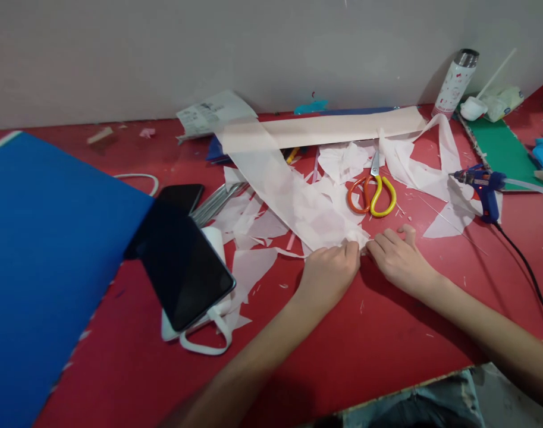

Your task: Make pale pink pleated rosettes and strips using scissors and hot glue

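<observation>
A long strip of thin white paper (271, 178) slants across the red table toward me, and its near end is bunched up. My left hand (330, 266) is closed on that end, thumb and fingers pressed together. Close beside it, my right hand (398, 258) pinches at the same end from the right, its knuckles up. What lies between the fingertips is mostly hidden. Just beyond my hands rest scissors (379, 199) with one orange and one yellow handle. Scraps of white paper (342, 163) are scattered around the strip.
Two dark phones (186, 279) and a white cable lie left, beside a large blue board (61, 255). A blue glue gun (487, 193) with a black cord sits right. Behind stand a patterned bottle (456, 86) and a green board (503, 151). A pale flat strip (325, 131) lies along the back.
</observation>
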`<action>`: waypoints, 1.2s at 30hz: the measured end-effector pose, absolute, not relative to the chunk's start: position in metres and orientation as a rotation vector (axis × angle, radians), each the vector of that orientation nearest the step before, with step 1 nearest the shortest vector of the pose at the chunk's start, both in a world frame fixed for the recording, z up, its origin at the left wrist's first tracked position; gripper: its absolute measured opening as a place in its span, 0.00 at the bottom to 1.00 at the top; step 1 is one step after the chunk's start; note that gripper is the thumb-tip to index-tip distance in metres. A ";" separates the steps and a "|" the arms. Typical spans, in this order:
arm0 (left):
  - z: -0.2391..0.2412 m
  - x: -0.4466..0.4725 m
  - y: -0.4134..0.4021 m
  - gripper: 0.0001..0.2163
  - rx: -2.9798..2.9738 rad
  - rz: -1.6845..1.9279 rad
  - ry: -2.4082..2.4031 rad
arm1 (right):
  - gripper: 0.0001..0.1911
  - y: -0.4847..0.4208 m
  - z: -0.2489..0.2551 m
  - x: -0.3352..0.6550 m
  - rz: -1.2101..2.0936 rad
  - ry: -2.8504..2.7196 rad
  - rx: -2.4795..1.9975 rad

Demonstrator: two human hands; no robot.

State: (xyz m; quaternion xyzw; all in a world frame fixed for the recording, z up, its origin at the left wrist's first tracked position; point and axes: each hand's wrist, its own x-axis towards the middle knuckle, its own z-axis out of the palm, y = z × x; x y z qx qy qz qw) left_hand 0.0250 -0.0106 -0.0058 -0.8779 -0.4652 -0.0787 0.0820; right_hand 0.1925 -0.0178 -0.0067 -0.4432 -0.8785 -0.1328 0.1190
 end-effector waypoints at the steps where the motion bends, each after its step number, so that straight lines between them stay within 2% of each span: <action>1: -0.006 0.025 -0.010 0.09 -2.612 -0.239 -1.379 | 0.12 -0.018 -0.007 0.194 -0.381 -2.569 -1.301; 14: -0.006 0.024 -0.010 0.07 -2.617 -0.228 -1.357 | 0.12 -0.015 -0.005 0.210 -0.351 -2.592 -1.303; 30: -0.009 0.021 -0.008 0.09 -2.602 -0.406 -1.267 | 0.13 -0.005 0.005 0.226 -0.085 -2.554 -1.402; 33: -0.011 0.018 -0.004 0.10 -2.565 -0.600 -1.223 | 0.13 -0.001 0.004 0.227 0.096 -2.374 -1.486; 36: -0.010 0.018 -0.003 0.10 -2.539 -0.801 -1.204 | 0.14 0.000 0.006 0.224 0.558 -2.134 -1.470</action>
